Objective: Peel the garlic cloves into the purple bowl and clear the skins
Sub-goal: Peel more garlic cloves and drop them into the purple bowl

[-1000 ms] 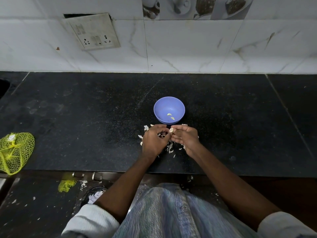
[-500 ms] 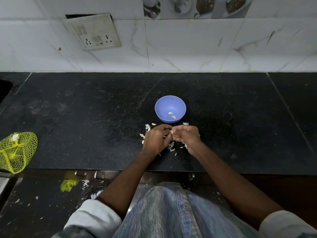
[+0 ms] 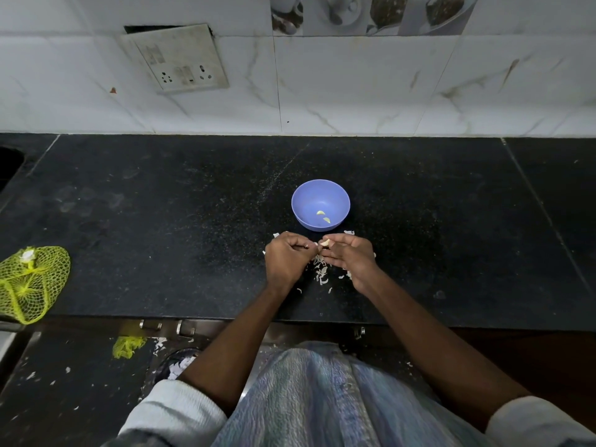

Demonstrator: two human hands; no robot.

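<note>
A garlic clove (image 3: pixel 325 242), pale and curved, sits pinched at the fingertips of the right hand (image 3: pixel 350 258), just in front of the purple bowl (image 3: pixel 321 204) and a little above the black countertop (image 3: pixel 161 221). The right hand is turned partly palm-up, its thumb and first finger nipping the clove while the other fingers fan out loosely below. The left hand (image 3: pixel 288 259) faces it, knuckles up and fingers curled in, its fingertips meeting the clove's near end; whether it grips the clove itself or a bit of skin is too small to tell. Both forearms reach forward from rolled light sleeves and converge so the hands nearly touch at the clove. Two peeled cloves (image 3: pixel 323 216) lie in the bottom of the bowl. White garlic skins (image 3: pixel 322 272) are scattered on the countertop under and between the hands. A yellow net bag (image 3: pixel 30 282) lies at the counter's left edge, well apart from the hands.
</note>
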